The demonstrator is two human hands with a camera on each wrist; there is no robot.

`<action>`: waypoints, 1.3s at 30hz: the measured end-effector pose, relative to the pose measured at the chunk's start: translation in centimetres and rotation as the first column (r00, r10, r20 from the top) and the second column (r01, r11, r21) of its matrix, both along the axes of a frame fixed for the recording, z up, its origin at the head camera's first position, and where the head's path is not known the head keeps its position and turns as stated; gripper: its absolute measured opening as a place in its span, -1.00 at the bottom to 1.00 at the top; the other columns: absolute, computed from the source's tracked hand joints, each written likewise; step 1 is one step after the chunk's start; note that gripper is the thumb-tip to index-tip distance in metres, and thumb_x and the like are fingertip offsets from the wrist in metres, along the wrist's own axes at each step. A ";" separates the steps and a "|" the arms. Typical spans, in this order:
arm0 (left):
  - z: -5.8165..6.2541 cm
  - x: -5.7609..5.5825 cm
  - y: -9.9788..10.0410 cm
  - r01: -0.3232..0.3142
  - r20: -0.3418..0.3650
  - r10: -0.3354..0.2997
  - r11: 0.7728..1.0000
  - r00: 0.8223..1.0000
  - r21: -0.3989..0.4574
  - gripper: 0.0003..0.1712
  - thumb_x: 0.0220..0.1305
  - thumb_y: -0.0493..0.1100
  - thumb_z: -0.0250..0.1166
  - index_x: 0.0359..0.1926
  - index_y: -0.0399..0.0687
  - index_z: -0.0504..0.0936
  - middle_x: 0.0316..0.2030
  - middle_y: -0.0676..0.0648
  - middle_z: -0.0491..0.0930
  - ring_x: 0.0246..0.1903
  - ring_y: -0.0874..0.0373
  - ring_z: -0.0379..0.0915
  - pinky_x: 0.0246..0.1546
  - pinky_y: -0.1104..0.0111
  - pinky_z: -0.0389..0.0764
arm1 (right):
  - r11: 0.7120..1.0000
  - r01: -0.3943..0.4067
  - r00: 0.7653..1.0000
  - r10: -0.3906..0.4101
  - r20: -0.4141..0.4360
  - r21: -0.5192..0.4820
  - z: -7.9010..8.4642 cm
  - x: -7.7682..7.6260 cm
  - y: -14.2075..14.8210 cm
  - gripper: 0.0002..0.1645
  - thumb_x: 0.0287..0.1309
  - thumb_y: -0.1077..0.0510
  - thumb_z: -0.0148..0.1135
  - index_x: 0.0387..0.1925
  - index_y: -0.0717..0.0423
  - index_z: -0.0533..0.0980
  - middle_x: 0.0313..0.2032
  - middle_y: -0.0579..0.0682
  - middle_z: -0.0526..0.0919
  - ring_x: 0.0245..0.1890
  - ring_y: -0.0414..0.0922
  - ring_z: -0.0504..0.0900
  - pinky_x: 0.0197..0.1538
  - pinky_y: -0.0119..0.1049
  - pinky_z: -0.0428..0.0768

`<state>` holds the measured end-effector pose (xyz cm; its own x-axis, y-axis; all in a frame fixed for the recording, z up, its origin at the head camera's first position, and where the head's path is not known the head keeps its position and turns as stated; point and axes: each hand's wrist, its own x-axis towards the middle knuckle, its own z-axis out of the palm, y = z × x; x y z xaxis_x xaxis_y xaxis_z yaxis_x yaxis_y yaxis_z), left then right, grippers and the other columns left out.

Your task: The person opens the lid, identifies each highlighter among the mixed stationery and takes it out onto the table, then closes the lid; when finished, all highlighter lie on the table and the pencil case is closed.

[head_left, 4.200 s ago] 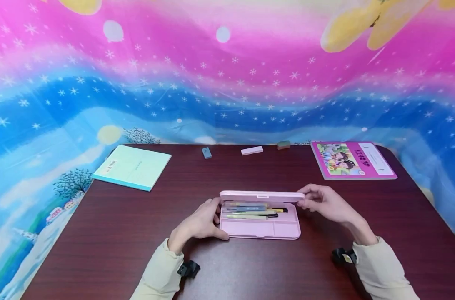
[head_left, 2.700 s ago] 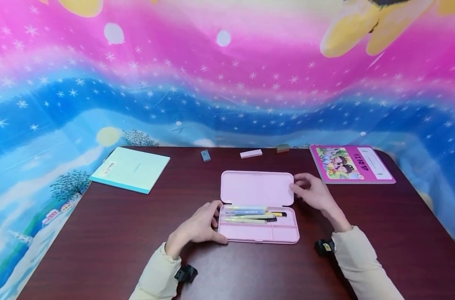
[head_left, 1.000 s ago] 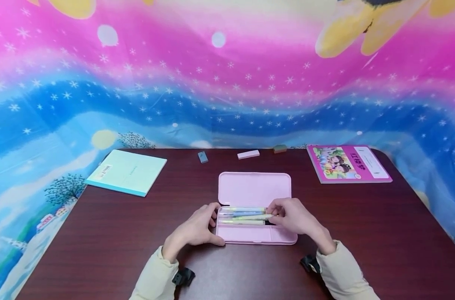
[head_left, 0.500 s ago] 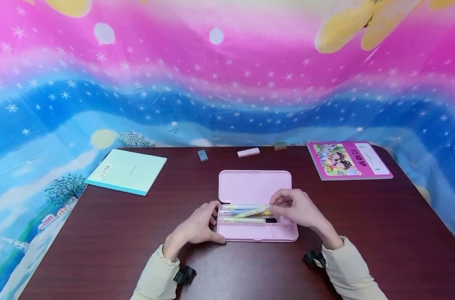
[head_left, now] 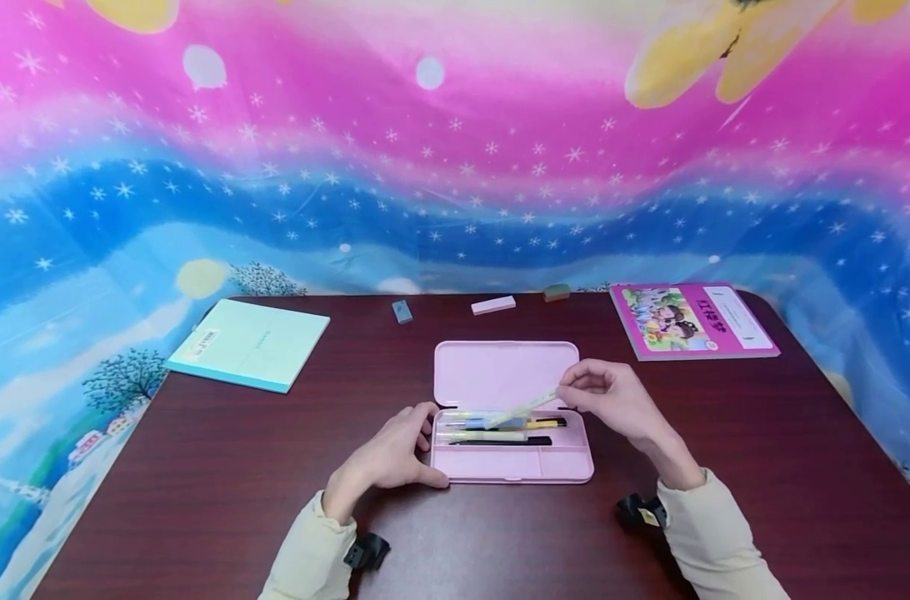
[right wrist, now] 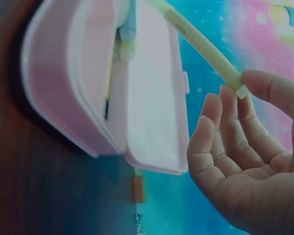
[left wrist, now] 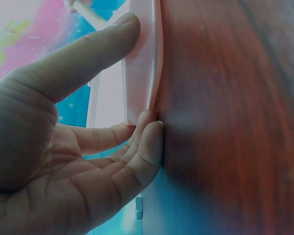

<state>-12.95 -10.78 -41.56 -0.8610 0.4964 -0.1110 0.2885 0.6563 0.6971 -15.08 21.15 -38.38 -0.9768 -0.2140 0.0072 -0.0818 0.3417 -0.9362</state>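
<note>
Head view: where is the pale pen [head_left: 524, 407] held?

Tilted over the open pencil case [head_left: 487, 463], it is pinched at its upper end by the right hand [head_left: 618, 402]; the pencil case is gripped at its left end by the left hand [head_left: 386, 454].

How is the pen expected to handle?

Light, stiff, smooth, presumably; best grasped mid-barrel.

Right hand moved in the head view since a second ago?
Yes: up the picture and slightly rightward against the pink pencil case. The right hand was down at the pens; now it's higher, pinching one pen.
</note>
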 end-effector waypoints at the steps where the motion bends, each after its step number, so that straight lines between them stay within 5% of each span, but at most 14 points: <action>1: 0.0 0.0 0.0 0.000 -0.001 0.000 1.000 1.000 0.001 -0.08 -0.22 -0.06 0.61 0.14 -0.24 0.32 -0.21 -0.07 0.41 -0.27 0.15 0.39 -0.20 0.27 0.43 | 1.000 0.010 1.000 -0.010 0.000 -0.014 0.2 -0.1 0.2 -0.77 0.09 0.26 0.35 -0.26 0.36 0.55 -0.43 0.15 0.64 -0.42 -0.09 0.63 -0.30 -0.20 0.61; 11: 0.1 0.1 0.1 -0.009 0.004 0.009 1.000 1.000 0.013 -0.08 -0.22 -0.09 0.60 0.15 -0.26 0.31 -0.20 -0.08 0.41 -0.27 0.14 0.39 -0.20 0.27 0.44 | 0.981 0.105 0.994 -0.104 0.017 -0.161 1.7 -0.3 2.6 -0.90 0.19 0.21 0.29 -0.27 0.16 0.56 -0.38 -0.09 0.69 -0.39 -0.18 0.64 -0.25 -0.34 0.60; 21: 0.1 0.1 0.2 -0.008 0.018 0.008 1.000 1.000 0.009 -0.08 -0.22 -0.08 0.61 0.14 -0.24 0.32 -0.21 -0.08 0.41 -0.27 0.13 0.39 -0.22 0.27 0.44 | 0.954 0.141 0.990 -0.144 0.009 -0.265 1.2 0.7 6.8 -0.94 0.19 0.27 0.27 -0.30 0.08 0.61 -0.40 -0.10 0.71 -0.42 -0.17 0.67 -0.30 -0.38 0.61; 30: 0.1 0.1 0.2 -0.004 0.002 0.004 1.000 1.000 0.017 -0.07 -0.24 -0.09 0.61 0.15 -0.25 0.32 -0.22 -0.07 0.41 -0.28 0.14 0.39 -0.22 0.28 0.43 | 0.945 0.212 0.977 -0.200 0.072 -0.247 0.1 1.4 10.2 -0.92 0.20 0.25 0.26 -0.30 0.00 0.61 -0.39 -0.16 0.71 -0.41 -0.20 0.67 -0.28 -0.41 0.61; 39: 0.0 0.1 0.1 -0.003 -0.001 0.003 1.000 1.000 0.020 -0.07 -0.24 -0.07 0.61 0.14 -0.23 0.32 -0.22 -0.07 0.41 -0.27 0.15 0.39 -0.22 0.27 0.43 | 0.944 0.200 0.978 -0.176 0.112 -0.264 -1.0 1.0 12.2 -0.90 0.25 0.24 0.21 -0.28 0.01 0.62 -0.37 -0.13 0.70 -0.38 -0.20 0.67 -0.26 -0.39 0.61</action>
<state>-12.84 -10.69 -41.58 -0.8625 0.4961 -0.1004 0.2874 0.6432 0.7097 -14.11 33.38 -39.34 -0.9986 -0.0280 -0.0457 0.0435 0.0740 -0.9963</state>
